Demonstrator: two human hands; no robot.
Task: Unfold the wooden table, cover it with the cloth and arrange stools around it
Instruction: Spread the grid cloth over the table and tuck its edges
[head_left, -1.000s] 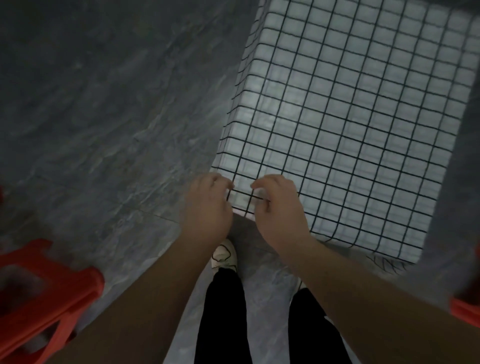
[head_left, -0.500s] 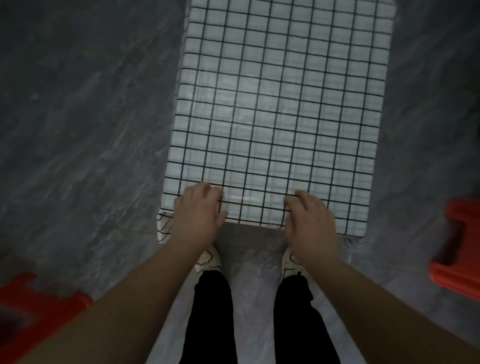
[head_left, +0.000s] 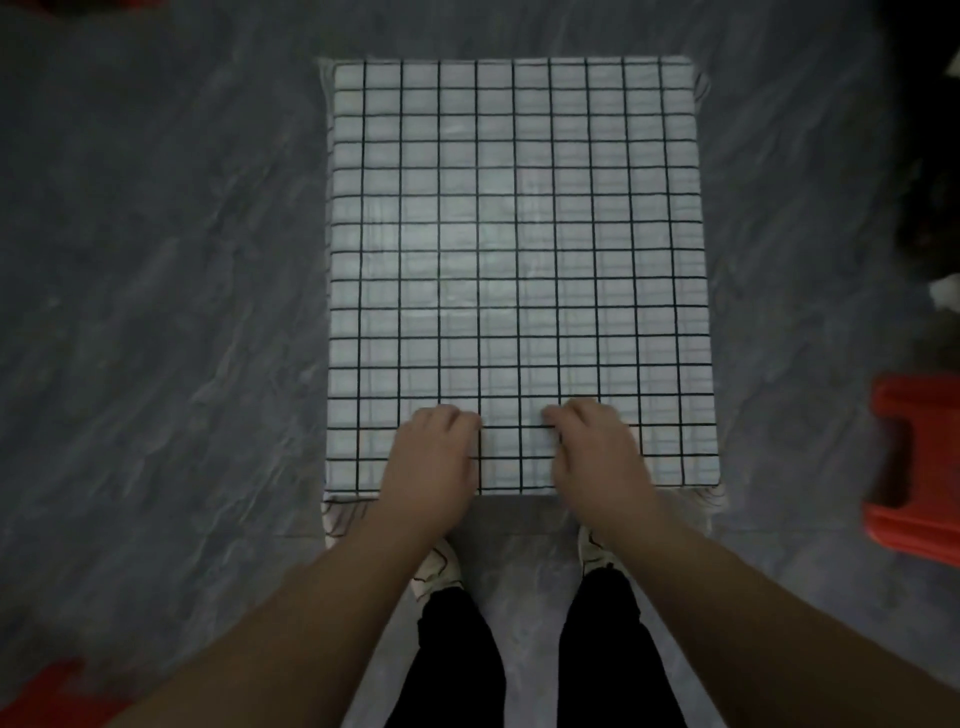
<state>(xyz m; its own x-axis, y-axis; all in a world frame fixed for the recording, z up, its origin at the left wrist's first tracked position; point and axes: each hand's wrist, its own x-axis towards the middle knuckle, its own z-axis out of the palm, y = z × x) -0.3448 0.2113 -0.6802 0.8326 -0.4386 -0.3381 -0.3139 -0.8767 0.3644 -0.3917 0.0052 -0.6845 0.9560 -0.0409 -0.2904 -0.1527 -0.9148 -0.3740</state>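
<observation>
Underfoot, the grey floor (head_left: 156, 312) is filling most of the view. On it the table is standing unfolded but hidden beneath the checked cloth (head_left: 519, 260). The cloth is lying flat over the top and drooping a little past the near corners. Its long axis is running straight away from the person, from near to far, and its short near edge is facing the legs.

Two red shapes are waiting at the margins. The right stool (head_left: 914, 467) is sitting on the floor to the right of the table's near corner, apart from it and partly cut off by the frame. The left stool (head_left: 52, 696) is showing only as a red blur in the near left corner, farther out and behind the line of the arms.

Both hands are resting on the cloth just inside the near edge, side by side. The left hand (head_left: 431, 462) is sitting left of centre and the right hand (head_left: 592, 457) right of centre. Their fingers are bending under at the knuckles, but I cannot tell whether they are pinching fabric or only pressing it.

Covering is looking about finished, so the stools are probably coming next. The right hand is lying nearer the right stool, which is sitting off to its side and level with the near edge. Reaching the left stool is likely calling for a turn backward.
</observation>
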